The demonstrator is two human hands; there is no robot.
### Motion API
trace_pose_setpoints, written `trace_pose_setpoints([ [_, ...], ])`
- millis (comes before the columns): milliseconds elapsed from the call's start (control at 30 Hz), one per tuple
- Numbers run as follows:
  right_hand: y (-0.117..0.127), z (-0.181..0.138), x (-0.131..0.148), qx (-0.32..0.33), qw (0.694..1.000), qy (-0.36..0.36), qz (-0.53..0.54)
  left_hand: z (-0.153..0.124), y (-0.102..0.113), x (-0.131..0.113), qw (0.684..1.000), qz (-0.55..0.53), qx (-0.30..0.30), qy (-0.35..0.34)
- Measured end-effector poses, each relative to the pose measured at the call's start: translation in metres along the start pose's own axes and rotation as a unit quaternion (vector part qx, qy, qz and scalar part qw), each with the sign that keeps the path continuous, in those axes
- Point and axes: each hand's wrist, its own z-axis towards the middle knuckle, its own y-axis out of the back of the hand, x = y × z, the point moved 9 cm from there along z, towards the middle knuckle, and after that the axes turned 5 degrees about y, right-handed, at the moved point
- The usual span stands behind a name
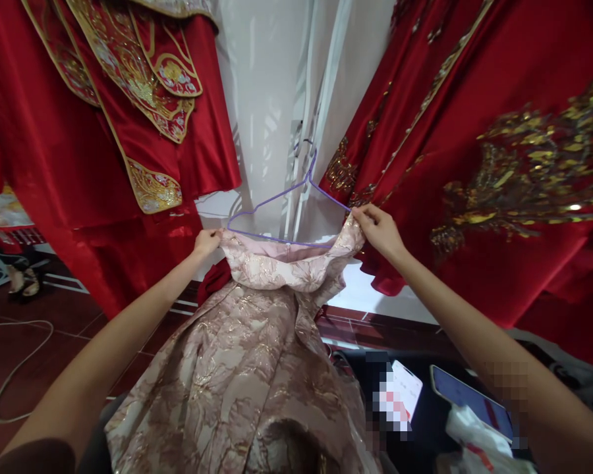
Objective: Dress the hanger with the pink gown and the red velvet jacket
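Observation:
A pale pink brocade dress (237, 342) with gold flower patterns hangs down toward me and spreads across the lower middle of the view. My left hand (208, 242) is closed on the left end of its neckline. At the other end, my right hand (378, 227) pinches the neckline between thumb and fingers. A thin purple hanger (277, 195) sits at the dress's top opening, its bottom bar behind the front edge and its hook pointing up. The right hand is close to the hanger's right end; whether it also touches it I cannot tell.
Red gowns with gold embroidery hang at left (202, 138) and right (425, 151), before a white curtain (257, 79). Two phones (410, 388) (469, 401) and a white plastic packet (479, 431) lie on a dark surface. Shoes (24, 280) and a white cable (24, 322) are at left.

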Motion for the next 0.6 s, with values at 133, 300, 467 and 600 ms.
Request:
trace_pose_setpoints([
  [133, 0.000, 0.000, -0.001, -0.003, 1.000, 0.007, -0.006, 0.003, 0.000, -0.015, 0.998, -0.062, -0.011, -0.031],
  [300, -0.002, -0.001, -0.001, -0.002, 1.000, 0.013, -0.007, -0.001, -0.001, -0.034, 0.982, -0.177, 0.019, -0.067],
  [467, -0.004, -0.001, -0.003, -0.003, 1.000, 0.013, 0.001, -0.003, -0.005, -0.031, 0.967, -0.244, 0.052, -0.051],
  [600, -0.005, -0.001, -0.007, -0.001, 1.000, 0.005, 0.011, -0.008, -0.014, -0.023, 0.949, -0.298, 0.106, 0.015],
])
